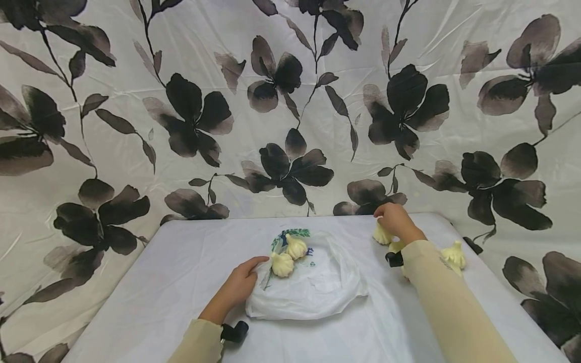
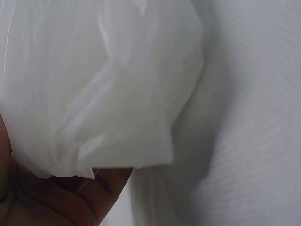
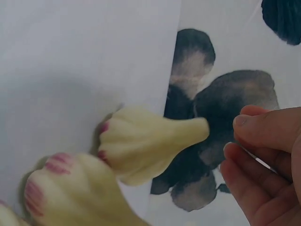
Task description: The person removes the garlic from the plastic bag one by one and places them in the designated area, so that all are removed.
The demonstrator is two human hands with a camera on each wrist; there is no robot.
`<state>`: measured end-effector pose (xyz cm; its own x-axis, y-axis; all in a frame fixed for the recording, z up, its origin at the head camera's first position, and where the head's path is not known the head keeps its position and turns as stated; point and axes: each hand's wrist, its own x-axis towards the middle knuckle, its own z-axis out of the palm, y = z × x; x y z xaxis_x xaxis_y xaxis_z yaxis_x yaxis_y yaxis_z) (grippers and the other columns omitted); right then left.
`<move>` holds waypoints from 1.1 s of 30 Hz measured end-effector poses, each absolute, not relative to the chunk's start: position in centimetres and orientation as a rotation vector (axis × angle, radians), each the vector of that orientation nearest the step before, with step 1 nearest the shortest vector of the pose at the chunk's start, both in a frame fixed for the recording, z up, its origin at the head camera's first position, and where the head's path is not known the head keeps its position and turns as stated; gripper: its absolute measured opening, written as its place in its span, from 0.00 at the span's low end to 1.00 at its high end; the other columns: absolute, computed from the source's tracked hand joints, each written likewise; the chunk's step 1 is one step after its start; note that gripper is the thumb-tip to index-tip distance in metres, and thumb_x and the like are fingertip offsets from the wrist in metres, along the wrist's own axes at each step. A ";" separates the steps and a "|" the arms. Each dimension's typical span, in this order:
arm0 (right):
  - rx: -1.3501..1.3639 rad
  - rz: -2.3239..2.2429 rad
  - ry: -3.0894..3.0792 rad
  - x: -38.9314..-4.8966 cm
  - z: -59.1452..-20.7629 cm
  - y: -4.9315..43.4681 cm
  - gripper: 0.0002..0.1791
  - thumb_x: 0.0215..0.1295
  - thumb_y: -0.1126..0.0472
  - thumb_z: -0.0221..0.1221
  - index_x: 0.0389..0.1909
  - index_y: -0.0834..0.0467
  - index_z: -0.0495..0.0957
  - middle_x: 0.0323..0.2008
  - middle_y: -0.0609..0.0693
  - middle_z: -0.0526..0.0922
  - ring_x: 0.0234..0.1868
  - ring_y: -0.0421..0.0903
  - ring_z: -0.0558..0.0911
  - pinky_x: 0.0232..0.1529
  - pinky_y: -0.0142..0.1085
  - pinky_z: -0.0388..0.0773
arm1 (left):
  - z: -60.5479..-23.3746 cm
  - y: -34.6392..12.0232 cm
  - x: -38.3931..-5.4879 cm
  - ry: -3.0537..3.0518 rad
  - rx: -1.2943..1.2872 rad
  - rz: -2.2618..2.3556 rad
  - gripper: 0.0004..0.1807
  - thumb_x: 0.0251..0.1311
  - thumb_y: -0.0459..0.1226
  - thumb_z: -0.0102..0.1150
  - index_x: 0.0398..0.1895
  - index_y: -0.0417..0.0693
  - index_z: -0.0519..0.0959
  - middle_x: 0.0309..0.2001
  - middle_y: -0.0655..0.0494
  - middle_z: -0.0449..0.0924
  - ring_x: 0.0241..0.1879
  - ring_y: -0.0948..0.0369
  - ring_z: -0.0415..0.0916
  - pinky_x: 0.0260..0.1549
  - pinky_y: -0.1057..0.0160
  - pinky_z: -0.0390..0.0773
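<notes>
A white plastic bag [image 1: 308, 305] with green print lies with its mouth spread wide on the table. My left hand [image 1: 239, 282] grips its left rim; the left wrist view shows the bag's folds [image 2: 113, 94] over my fingers. Two pale garlic bulbs, one in front [image 1: 282, 265] and one behind [image 1: 297, 247], lie in the bag. At the far right, my right hand [image 1: 395, 222] is over another garlic bulb [image 1: 381, 235]. In the right wrist view a gap shows between that bulb's stem and my loosely bent fingers [image 3: 254, 188].
More garlic bulbs lie under and beside my right forearm, one [image 1: 454, 255] near the table's right edge. A second bulb [image 3: 80, 188] sits close to the one by my hand. Behind the white-covered table [image 1: 181, 262] hangs a floral cloth [image 1: 317, 116].
</notes>
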<state>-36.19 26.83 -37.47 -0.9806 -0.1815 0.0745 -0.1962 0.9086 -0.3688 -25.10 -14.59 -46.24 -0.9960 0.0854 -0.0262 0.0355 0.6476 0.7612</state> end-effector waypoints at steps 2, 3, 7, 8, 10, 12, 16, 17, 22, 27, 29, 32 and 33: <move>0.321 0.583 -3.021 -36.1 -37.3 26.3 0.14 0.65 0.68 0.53 0.48 0.65 0.82 0.50 0.65 0.82 0.54 0.63 0.78 0.54 0.55 0.76 | -46.2 -14.6 -25.1 2.801 0.107 1.294 0.26 0.67 0.30 0.37 0.64 0.58 0.72 0.69 0.47 0.67 0.71 0.44 0.60 0.67 0.39 0.61; 0.332 0.579 -3.017 -36.1 -37.2 26.0 0.14 0.65 0.67 0.53 0.48 0.65 0.82 0.50 0.64 0.82 0.54 0.62 0.78 0.54 0.54 0.77 | -46.2 -14.6 -25.0 2.805 0.109 1.294 0.26 0.67 0.30 0.37 0.64 0.57 0.72 0.69 0.47 0.67 0.71 0.44 0.60 0.67 0.39 0.61; 0.383 0.585 -2.998 -36.1 -37.0 25.1 0.15 0.66 0.67 0.53 0.49 0.64 0.82 0.51 0.63 0.82 0.55 0.62 0.78 0.54 0.54 0.77 | -46.2 -14.6 -25.0 2.813 0.116 1.294 0.26 0.67 0.30 0.38 0.64 0.57 0.72 0.69 0.47 0.68 0.71 0.44 0.60 0.67 0.39 0.62; 0.397 0.582 -2.995 -36.0 -37.0 24.9 0.15 0.66 0.67 0.53 0.49 0.64 0.82 0.51 0.63 0.82 0.56 0.62 0.78 0.54 0.54 0.77 | -46.2 -14.6 -25.0 2.815 0.116 1.292 0.26 0.67 0.30 0.38 0.64 0.57 0.72 0.69 0.47 0.68 0.71 0.44 0.61 0.67 0.39 0.62; 0.410 0.596 -2.999 -35.9 -37.0 24.6 0.15 0.66 0.67 0.53 0.50 0.64 0.81 0.52 0.63 0.82 0.56 0.62 0.78 0.53 0.54 0.78 | -46.2 -14.5 -25.0 2.815 0.113 1.291 0.26 0.67 0.30 0.37 0.64 0.57 0.72 0.69 0.47 0.68 0.71 0.44 0.61 0.67 0.39 0.62; 0.432 0.592 -3.004 -35.8 -36.9 24.3 0.15 0.66 0.67 0.53 0.51 0.64 0.81 0.52 0.63 0.82 0.57 0.62 0.78 0.53 0.54 0.78 | -46.2 -14.5 -25.0 2.813 0.111 1.291 0.26 0.67 0.30 0.37 0.64 0.57 0.72 0.69 0.47 0.68 0.71 0.44 0.61 0.67 0.39 0.62; 0.486 0.566 -2.995 -35.6 -36.7 23.6 0.15 0.65 0.68 0.53 0.50 0.64 0.82 0.52 0.62 0.82 0.57 0.61 0.78 0.55 0.53 0.77 | -46.1 -14.6 -24.9 2.808 0.116 1.304 0.27 0.67 0.29 0.37 0.64 0.57 0.72 0.69 0.47 0.68 0.71 0.45 0.61 0.67 0.39 0.62; 0.504 0.556 -2.988 -35.5 -36.6 23.4 0.16 0.65 0.68 0.52 0.50 0.64 0.82 0.52 0.62 0.82 0.57 0.61 0.78 0.55 0.52 0.77 | -46.1 -14.6 -24.9 2.807 0.120 1.307 0.27 0.67 0.29 0.37 0.64 0.57 0.72 0.69 0.47 0.68 0.71 0.45 0.61 0.67 0.39 0.62; 0.558 0.534 -2.962 -35.4 -36.4 22.5 0.15 0.63 0.70 0.53 0.48 0.64 0.82 0.50 0.61 0.83 0.57 0.60 0.78 0.55 0.51 0.77 | -46.1 -14.7 -24.9 2.807 0.123 1.300 0.26 0.67 0.29 0.37 0.64 0.58 0.72 0.69 0.48 0.67 0.71 0.45 0.60 0.67 0.39 0.62; 0.592 0.505 -2.947 -35.1 -36.2 21.1 0.15 0.63 0.71 0.54 0.46 0.62 0.83 0.49 0.59 0.84 0.55 0.58 0.80 0.53 0.49 0.79 | -46.0 -14.9 -24.9 2.808 0.136 1.296 0.27 0.67 0.29 0.37 0.64 0.58 0.72 0.69 0.47 0.67 0.71 0.45 0.60 0.67 0.39 0.61; 0.623 0.489 -2.937 -35.0 -36.0 20.6 0.15 0.62 0.71 0.54 0.46 0.62 0.84 0.49 0.59 0.84 0.55 0.58 0.80 0.53 0.49 0.79 | -45.9 -15.0 -24.8 2.810 0.148 1.297 0.27 0.67 0.28 0.37 0.64 0.57 0.72 0.69 0.47 0.67 0.71 0.44 0.60 0.67 0.39 0.61; 0.674 0.457 -2.923 -34.6 -35.8 19.8 0.14 0.62 0.71 0.55 0.45 0.62 0.84 0.50 0.59 0.84 0.56 0.58 0.79 0.55 0.50 0.78 | -45.8 -15.2 -24.8 2.817 0.164 1.297 0.27 0.67 0.28 0.37 0.64 0.56 0.73 0.69 0.46 0.68 0.71 0.44 0.60 0.67 0.39 0.61; 0.694 0.436 -2.914 -34.5 -35.7 19.6 0.13 0.62 0.70 0.56 0.45 0.61 0.84 0.50 0.58 0.84 0.56 0.58 0.79 0.56 0.50 0.77 | -45.8 -15.2 -24.8 2.821 0.170 1.294 0.27 0.67 0.28 0.37 0.64 0.56 0.73 0.69 0.45 0.68 0.70 0.43 0.60 0.67 0.39 0.62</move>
